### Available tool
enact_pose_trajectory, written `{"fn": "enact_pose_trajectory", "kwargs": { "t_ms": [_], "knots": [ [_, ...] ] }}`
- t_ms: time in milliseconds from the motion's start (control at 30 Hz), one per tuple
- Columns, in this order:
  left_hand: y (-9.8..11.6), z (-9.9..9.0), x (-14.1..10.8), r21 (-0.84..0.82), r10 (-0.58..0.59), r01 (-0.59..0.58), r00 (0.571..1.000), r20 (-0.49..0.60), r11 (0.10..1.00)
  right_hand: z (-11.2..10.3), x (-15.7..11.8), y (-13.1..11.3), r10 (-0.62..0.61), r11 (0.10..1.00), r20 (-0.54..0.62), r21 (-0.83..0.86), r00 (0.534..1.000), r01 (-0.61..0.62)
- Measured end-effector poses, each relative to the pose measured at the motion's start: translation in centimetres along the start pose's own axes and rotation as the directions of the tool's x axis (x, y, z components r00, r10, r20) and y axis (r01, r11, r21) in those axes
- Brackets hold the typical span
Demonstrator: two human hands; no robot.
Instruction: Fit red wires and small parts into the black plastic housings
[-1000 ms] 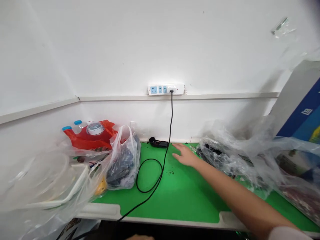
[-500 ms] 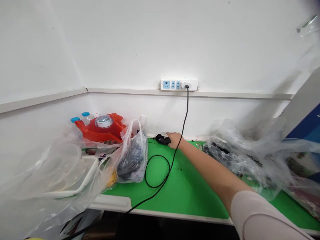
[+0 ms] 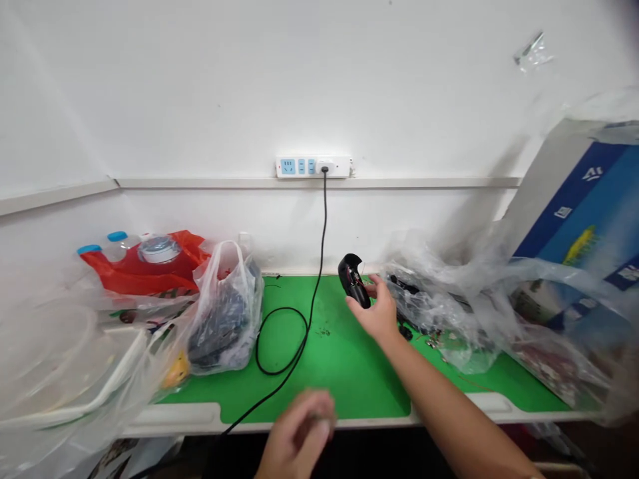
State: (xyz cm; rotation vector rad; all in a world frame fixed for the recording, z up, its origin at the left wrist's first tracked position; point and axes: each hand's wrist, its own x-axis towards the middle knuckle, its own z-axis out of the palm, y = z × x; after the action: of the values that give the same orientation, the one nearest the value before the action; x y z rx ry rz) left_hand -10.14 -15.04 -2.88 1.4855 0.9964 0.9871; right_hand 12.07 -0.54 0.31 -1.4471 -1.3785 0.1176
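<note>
My right hand (image 3: 378,309) holds a black plastic device (image 3: 353,281) with a curved, open shell, between thumb and fingers. Thin wires and small parts show inside the shell, which is tilted above the green mat (image 3: 349,372). At the front edge of the table, my left hand (image 3: 302,432) is blurred, its fingers curled together; whatever may be in them I cannot make out. A black cable (image 3: 287,307) lies in a loop on the mat to the left of the device.
On the wall, a white power strip (image 3: 313,166) has the cable plugged in. Bags stand at left: a red bag (image 3: 144,276) with bottles and a clear bag (image 3: 224,319). Crumpled clear plastic (image 3: 449,293), small loose parts (image 3: 433,339) and a blue-and-white box (image 3: 574,199) occupy the right.
My right hand has brought the black device from the wall edge up and to the right, turning it on end. My left hand has come into view at the bottom. The view has swung right.
</note>
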Motion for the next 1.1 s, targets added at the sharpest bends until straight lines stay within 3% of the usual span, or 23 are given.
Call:
{"fn": "enact_pose_trajectory", "kwargs": {
  "t_ms": [67,133,200,267,333,467,600,667,767,867,933,1000,1100],
  "knots": [
    [2.0,3.4,6.0,-0.236,-0.039,-0.005,0.982,-0.182,0.972,0.0,-0.9,-0.2,-0.033,0.999,-0.022,0.037,0.999,0.033],
    [3.2,5.8,12.0,-0.405,-0.101,-0.029,0.95,-0.295,0.914,0.1,-1.3,-0.2,-0.073,0.997,-0.01,0.039,0.997,0.074],
    [3.4,7.0,16.7,-0.526,-0.128,-0.035,0.954,-0.271,0.85,0.0,-1.2,0.1,-0.11,0.994,0.022,0.02,0.994,0.109],
    [2.9,7.4,19.6,-0.604,-0.155,-0.01,0.963,-0.22,0.797,0.0,-0.9,0.4,-0.122,0.992,0.069,0.001,0.99,0.123],
    [2.2,7.2,20.8,-0.646,-0.184,0.002,0.959,-0.214,0.763,0.1,-0.7,0.7,-0.137,0.99,0.135,-0.004,0.981,0.138],
    [1.3,6.1,20.6,-0.675,-0.209,-0.005,0.949,-0.236,0.737,0.3,-0.4,0.9,-0.172,0.984,0.252,0.088,0.952,0.155],
    [1.6,4.9,20.4,-0.699,-0.207,0.054,0.969,-0.136,0.713,-0.9,1.4,2.5,-0.031,0.957,0.285,0.284,0.958,-0.053],
    [1.8,4.4,20.4,-0.705,-0.209,0.085,0.974,-0.091,0.704,-2.6,3.1,4.0,0.105,0.958,0.306,0.226,0.946,-0.179],
    [1.9,3.9,20.5,-0.711,-0.207,0.112,0.977,-0.048,0.694,-5.6,5.1,5.9,0.205,0.978,0.471,-0.073,0.858,-0.194],
    [1.7,3.8,20.4,-0.711,-0.212,0.139,0.977,-0.015,0.689,-7.5,5.8,6.6,0.225,0.959,0.678,-0.281,0.7,-0.037],
    [1.7,3.9,20.4,-0.713,-0.217,0.152,0.976,-0.001,0.685,-7.7,5.6,6.7,0.255,0.936,0.766,-0.348,0.59,0.047],
    [1.7,4.1,20.3,-0.712,-0.216,0.154,0.976,0.003,0.685,-7.6,5.3,6.6,0.296,0.919,0.809,-0.385,0.509,0.078],
    [1.9,4.3,20.2,-0.709,-0.212,0.156,0.977,0.009,0.688,-7.2,5.0,6.7,0.328,0.915,0.833,-0.398,0.446,0.071]
  ]
}}
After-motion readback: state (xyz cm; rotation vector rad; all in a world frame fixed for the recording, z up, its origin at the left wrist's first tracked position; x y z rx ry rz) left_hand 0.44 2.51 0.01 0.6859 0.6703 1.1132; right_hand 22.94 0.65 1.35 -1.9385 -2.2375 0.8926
